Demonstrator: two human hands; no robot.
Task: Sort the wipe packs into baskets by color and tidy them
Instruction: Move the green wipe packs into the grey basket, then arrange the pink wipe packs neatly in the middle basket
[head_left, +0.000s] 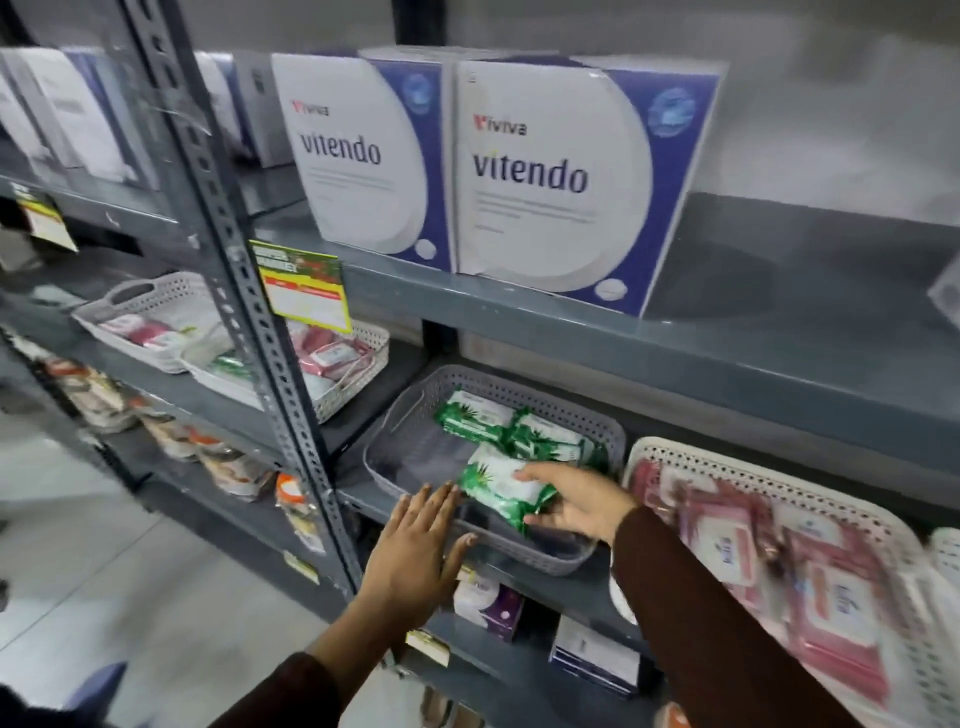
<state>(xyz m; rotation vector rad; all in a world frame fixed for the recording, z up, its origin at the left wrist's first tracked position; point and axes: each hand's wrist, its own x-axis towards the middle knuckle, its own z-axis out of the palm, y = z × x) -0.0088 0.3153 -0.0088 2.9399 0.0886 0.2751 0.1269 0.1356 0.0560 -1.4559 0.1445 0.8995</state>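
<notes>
A grey basket (519, 558) stands on the middle shelf and holds green wipe packs (498, 421) along its back. My right hand (576, 501) grips one green wipe pack (493, 486) over the basket's front half. At the basket's front left rim, my left hand (415, 545) rests flat with fingers spread, holding nothing. To the right, a white basket (727, 457) is full of pink wipe packs (836, 597).
Other white baskets (140, 301) with pink and green packs sit further left, past a grey shelf upright (249, 291). White and blue boxes (561, 176) fill the shelf above. Boxes lie on the shelf below. A yellow price tag (304, 283) hangs on the shelf edge.
</notes>
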